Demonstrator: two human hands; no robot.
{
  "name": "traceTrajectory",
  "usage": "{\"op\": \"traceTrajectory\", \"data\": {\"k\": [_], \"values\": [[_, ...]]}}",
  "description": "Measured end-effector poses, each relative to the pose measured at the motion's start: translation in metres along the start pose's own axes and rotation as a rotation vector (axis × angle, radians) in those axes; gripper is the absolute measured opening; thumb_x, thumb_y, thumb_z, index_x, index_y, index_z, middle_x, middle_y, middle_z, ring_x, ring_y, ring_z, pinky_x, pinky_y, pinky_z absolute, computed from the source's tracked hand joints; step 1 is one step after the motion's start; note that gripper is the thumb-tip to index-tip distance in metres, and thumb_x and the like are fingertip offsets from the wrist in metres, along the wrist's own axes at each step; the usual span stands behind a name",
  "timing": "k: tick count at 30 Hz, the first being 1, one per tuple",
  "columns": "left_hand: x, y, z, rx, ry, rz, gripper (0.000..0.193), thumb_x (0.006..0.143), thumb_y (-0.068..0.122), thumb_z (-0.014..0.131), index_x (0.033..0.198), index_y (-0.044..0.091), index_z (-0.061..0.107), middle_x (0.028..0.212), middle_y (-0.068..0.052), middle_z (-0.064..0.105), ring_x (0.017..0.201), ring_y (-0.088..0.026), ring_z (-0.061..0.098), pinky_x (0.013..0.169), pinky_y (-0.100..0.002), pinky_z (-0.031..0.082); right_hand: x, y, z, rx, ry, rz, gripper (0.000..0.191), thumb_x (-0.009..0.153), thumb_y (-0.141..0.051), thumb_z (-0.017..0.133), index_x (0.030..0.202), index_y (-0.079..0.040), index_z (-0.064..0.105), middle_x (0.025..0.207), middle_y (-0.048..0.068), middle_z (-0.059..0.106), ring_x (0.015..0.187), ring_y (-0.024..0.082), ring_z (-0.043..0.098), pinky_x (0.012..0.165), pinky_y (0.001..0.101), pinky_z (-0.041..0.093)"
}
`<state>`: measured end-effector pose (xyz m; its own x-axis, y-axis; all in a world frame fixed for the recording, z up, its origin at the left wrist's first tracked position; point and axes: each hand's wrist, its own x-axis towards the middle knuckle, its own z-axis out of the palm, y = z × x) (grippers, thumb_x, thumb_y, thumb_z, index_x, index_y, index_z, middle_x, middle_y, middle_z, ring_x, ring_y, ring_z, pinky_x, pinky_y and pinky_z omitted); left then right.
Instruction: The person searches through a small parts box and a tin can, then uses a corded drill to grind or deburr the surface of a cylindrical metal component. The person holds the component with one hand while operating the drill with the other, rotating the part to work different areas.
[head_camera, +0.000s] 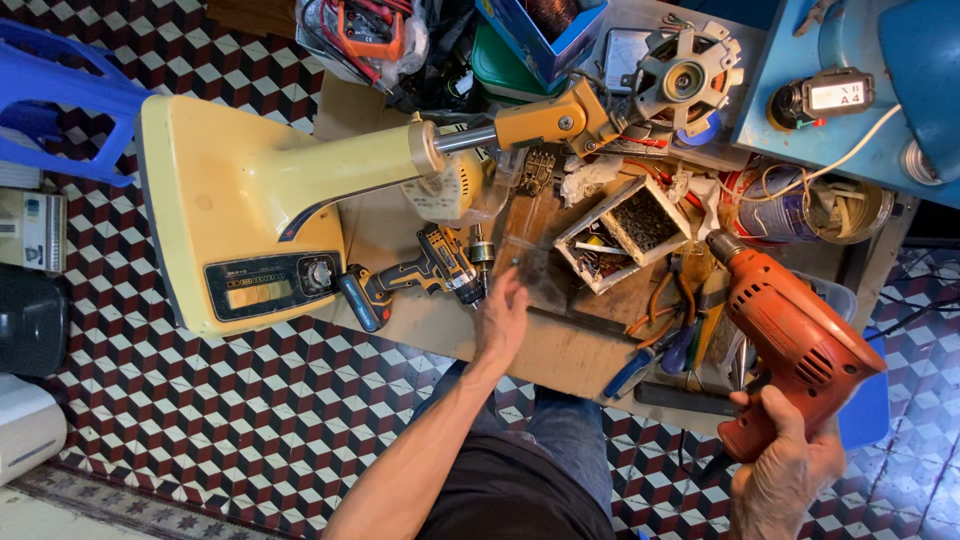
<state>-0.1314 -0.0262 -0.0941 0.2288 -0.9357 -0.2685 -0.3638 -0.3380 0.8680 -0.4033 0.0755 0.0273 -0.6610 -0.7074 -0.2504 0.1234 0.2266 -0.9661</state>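
Note:
My right hand (785, 470) grips the handle of an orange electric drill (795, 335) at the lower right, its chuck pointing up-left toward the workbench. My left hand (503, 318) reaches over the bench with fingers spread, holding nothing, its fingertips at a small clear plastic bag (540, 275). Just left of that hand lies a yellow-and-black cordless drill (420, 275). A cream-coloured fan base and stand (250, 200) lies on its side across the bench, its orange neck joint (550, 122) reaching to a bare motor (685, 78).
A small wooden divided box (625, 232) holds screws and bits. Pliers and screwdrivers (670, 345) lie near the bench's front edge. A tin with wires (800, 205), a blue machine (860, 70) and a blue plastic crate (60, 95) surround it. The floor is patterned tile.

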Motion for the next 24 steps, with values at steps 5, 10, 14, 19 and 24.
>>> {"op": "traceTrajectory", "data": {"k": [5,10,14,19,24], "values": [[0.039,0.002,-0.035,0.321,0.026,-0.051,0.036,0.093,0.023,0.065,0.123,0.003,0.064,0.11,-0.019,0.073,0.101,-0.038,0.071,0.088,-0.048,0.056,-0.017,-0.013,-0.027,0.126,0.057,0.07,0.033,0.104,-0.002,0.063,0.135,0.008,0.056,0.118,0.017,0.067,0.093,0.028,0.071,0.084,0.036,0.063],[0.074,0.027,-0.031,0.714,-0.226,-0.264,0.044,0.089,0.043,0.076,0.105,0.003,0.073,0.107,-0.022,0.073,0.101,-0.039,0.069,0.089,-0.048,0.055,-0.039,-0.041,-0.049,0.432,-0.102,0.01,0.063,0.101,-0.004,0.063,0.158,0.004,0.038,0.144,0.021,0.057,0.128,0.028,0.067,0.093,0.04,0.061],[0.092,0.039,-0.021,0.865,-0.367,-0.374,0.044,0.079,0.046,0.084,0.097,0.006,0.075,0.109,-0.019,0.074,0.102,-0.034,0.07,0.087,-0.042,0.056,-0.061,-0.058,-0.069,0.759,-0.206,0.114,0.078,0.092,-0.011,0.072,0.158,0.0,0.033,0.145,0.023,0.054,0.116,0.035,0.064,0.09,0.0478,0.061],[0.097,0.042,-0.019,0.655,-0.374,-0.596,0.044,0.069,0.043,0.087,0.091,0.006,0.082,0.093,-0.012,0.083,0.084,-0.025,0.081,0.073,-0.038,0.063,-0.06,-0.059,-0.085,0.65,-0.239,0.203,0.089,0.083,-0.024,0.078,0.155,0.006,0.034,0.146,0.025,0.055,0.123,0.043,0.064,0.1,0.0563,0.056],[0.092,0.042,-0.02,0.757,-0.236,-0.458,0.052,0.062,0.045,0.093,0.093,0.006,0.08,0.092,-0.013,0.076,0.082,-0.028,0.074,0.069,-0.04,0.058,-0.056,-0.01,-0.068,0.441,-0.222,0.327,0.076,0.091,-0.028,0.07,0.151,0.009,0.041,0.131,0.031,0.06,0.105,0.048,0.066,0.088,0.0579,0.056]]}}
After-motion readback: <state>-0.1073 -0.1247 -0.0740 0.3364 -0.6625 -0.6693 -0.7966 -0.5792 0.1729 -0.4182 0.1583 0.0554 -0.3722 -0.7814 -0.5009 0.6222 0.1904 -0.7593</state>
